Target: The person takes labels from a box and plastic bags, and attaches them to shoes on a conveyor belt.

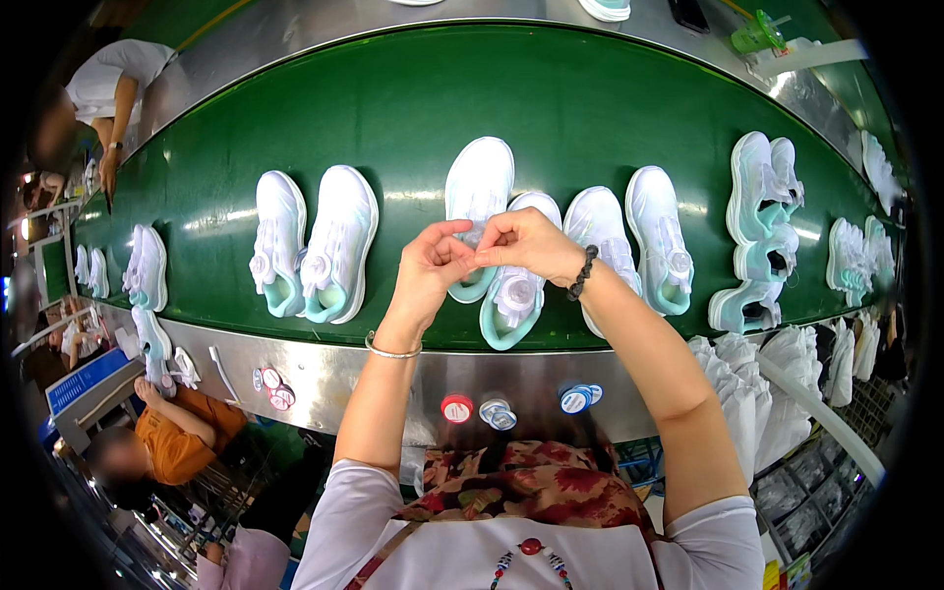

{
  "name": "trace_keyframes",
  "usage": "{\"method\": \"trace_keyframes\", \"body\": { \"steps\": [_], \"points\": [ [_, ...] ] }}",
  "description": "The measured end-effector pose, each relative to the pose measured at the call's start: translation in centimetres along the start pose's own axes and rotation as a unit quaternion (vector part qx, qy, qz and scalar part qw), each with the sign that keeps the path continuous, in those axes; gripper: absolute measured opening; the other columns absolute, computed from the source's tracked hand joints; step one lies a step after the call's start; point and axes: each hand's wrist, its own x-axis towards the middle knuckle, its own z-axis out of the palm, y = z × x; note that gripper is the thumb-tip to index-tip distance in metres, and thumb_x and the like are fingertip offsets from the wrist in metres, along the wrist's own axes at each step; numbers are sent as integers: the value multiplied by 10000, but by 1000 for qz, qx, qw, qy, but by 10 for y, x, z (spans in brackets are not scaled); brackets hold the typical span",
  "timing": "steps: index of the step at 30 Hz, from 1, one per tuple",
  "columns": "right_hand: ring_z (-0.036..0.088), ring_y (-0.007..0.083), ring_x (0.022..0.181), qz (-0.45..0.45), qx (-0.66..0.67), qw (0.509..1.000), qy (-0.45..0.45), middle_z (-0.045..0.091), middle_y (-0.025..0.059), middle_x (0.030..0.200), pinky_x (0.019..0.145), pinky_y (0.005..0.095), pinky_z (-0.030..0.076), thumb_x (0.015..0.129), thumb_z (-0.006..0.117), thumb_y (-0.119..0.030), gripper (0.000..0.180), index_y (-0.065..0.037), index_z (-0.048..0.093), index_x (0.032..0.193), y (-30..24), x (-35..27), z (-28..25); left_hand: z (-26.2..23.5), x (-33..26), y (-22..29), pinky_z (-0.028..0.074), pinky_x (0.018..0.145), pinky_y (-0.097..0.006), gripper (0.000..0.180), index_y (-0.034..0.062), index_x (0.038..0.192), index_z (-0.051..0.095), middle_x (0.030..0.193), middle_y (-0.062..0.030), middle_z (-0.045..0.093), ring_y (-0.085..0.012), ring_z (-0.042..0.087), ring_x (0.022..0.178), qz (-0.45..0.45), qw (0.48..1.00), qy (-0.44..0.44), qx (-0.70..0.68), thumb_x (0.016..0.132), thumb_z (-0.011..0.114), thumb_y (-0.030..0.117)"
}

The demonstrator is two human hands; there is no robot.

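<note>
My left hand [428,267] and my right hand [531,242] meet over the green conveyor belt [413,98], thumbs and fingertips pinched together. Whatever lies between the fingertips is too small or hidden to make out. Beneath them is a pair of white sneakers with mint linings. The farther sneaker [480,177] is partly covered by my hands. Its mate, the nearer sneaker [511,320], shows a round clear dial on the tongue; my right hand hides some of its upper. Neither hand visibly grips a shoe.
Another sneaker pair [339,236] stands to the left, and one more [657,231] to the right. Farther right, several sneakers [757,216] lie on their sides. The metal ledge [393,369] carries red rolls [456,408] and blue rolls [576,398]. Co-workers [187,428] are at the left.
</note>
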Motion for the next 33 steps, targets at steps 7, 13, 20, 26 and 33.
{"method": "trace_keyframes", "body": {
  "steps": [7, 13, 20, 26, 33],
  "points": [
    [551, 48, 690, -48, -40, 974, 217, 630, -5, 788, 576, 184, 415, 843, 596, -145, 142, -50, 656, 929, -13, -48, -39, 18, -32, 1, 446, 667, -257, 497, 3, 1153, 498, 953, -80, 591, -175, 569, 851, 164, 918, 131, 336, 697, 698, 9],
    [586, 152, 670, -41, -358, 820, 444, 624, 89, 771, 604, 264, 464, 798, 587, -44, 142, -8, 618, 932, 7, -185, -88, 44, -71, -33, 367, 876, -426, 493, 22, 1062, 514, 998, -127, 548, -296, 522, 944, 270, 726, 79, 628, 621, 725, 82],
    [468, 386, 956, -64, -655, 670, 344, 412, 236, 1147, 811, 433, 407, 641, 695, -151, 639, -52, 449, 1223, 43, -192, -45, 39, -16, -55, 387, 728, -399, 363, 44, 830, 464, 655, -94, 521, -268, 536, 675, 243, 649, 193, 695, 590, 722, 134],
    [449, 380, 853, -64, -676, 595, 430, 400, 252, 1124, 757, 426, 409, 609, 650, -41, 614, -17, 473, 1197, 73, -160, -37, 49, 1, -37, 385, 781, -434, 342, 49, 818, 468, 684, -89, 569, -266, 565, 720, 252, 598, 281, 707, 674, 701, 253],
    [497, 369, 887, -184, -569, 671, 439, 470, 217, 1034, 748, 422, 430, 635, 585, 47, 376, 15, 568, 1009, 73, -177, -60, 111, -52, -64, 377, 840, -454, 364, 5, 1014, 503, 1000, -147, 547, -316, 508, 925, 314, 676, 250, 618, 703, 661, 109]
  ]
}}
